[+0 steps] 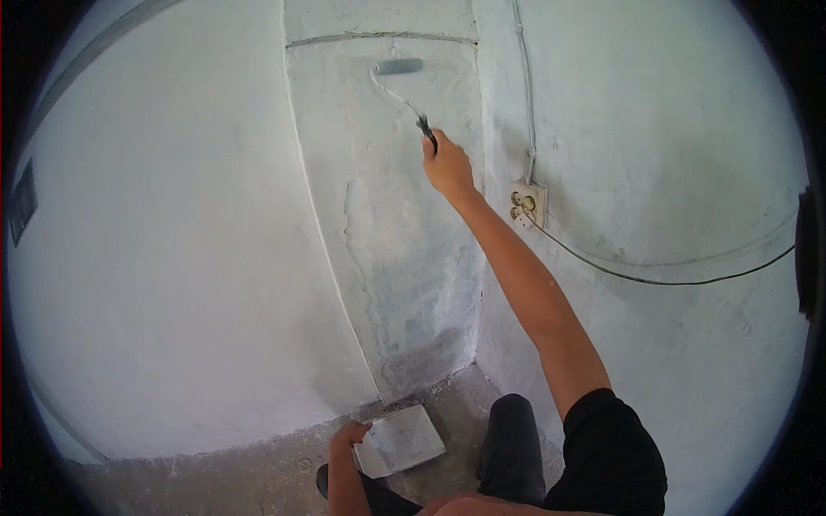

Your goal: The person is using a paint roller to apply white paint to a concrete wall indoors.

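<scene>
My right hand [449, 165] is raised at the end of an outstretched arm, its fingers wrapped round the black handle of a paint roller [400, 66]. The roller's grey sleeve lies level against the upper part of a narrow wall panel [413, 198], just under a horizontal ledge. Low down, my left hand [348, 434] grips the left edge of a white paint tray [401, 441], which is held above the floor near my knees. Whitish paint coats the tray's inside, and a ribbed area shows at its right part.
A socket block [528, 205] with a plugged-in dark cable [654, 281] is on the right wall, close to my right forearm. A conduit [527, 86] runs up from it. The panel's lower part is patchy grey. Below is a stained concrete floor [258, 469].
</scene>
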The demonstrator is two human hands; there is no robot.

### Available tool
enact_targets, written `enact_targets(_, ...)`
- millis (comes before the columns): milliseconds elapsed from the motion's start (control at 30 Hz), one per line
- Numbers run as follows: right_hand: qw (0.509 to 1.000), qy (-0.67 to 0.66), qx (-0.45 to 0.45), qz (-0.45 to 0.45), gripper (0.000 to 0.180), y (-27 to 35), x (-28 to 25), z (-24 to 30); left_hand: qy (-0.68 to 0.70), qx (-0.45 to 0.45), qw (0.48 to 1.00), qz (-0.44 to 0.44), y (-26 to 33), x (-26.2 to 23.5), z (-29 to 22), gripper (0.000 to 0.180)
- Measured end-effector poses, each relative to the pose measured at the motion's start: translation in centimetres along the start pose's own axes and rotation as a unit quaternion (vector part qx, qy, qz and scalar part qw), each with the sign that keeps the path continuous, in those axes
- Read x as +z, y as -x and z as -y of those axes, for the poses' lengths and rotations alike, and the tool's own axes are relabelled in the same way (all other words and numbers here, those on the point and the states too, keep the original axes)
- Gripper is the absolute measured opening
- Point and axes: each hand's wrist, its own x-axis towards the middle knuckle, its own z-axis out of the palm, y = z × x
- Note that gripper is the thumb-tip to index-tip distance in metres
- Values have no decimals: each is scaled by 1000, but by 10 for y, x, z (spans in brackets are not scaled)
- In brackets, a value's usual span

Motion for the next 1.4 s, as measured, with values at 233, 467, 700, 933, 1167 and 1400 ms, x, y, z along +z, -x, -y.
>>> enact_targets(233,995,-67,49,49,30,68,-10,-9,-3,5,1000,-9,5,0,4,68)
enact_targets(467,999,-17,-33,16,30,8,9,52,26,34,998,-53,13,0,7,69)
enact_targets(700,999,-43,-17,-3,33,-7,32,77,22,40,998,-53,-1,1,19,70)
enact_targets(933,997,-50,23,62,36,54,34,55,44,32,997,-61,10,-1,22,70)
enact_targets(1167,999,-25,1,25,32,-19,27,82,6,37,996,-77,9,-5,23,68)
enact_targets(1400,990,-128,4,53,32,73,24,64,39,8,998,-40,16,-6,20,66)
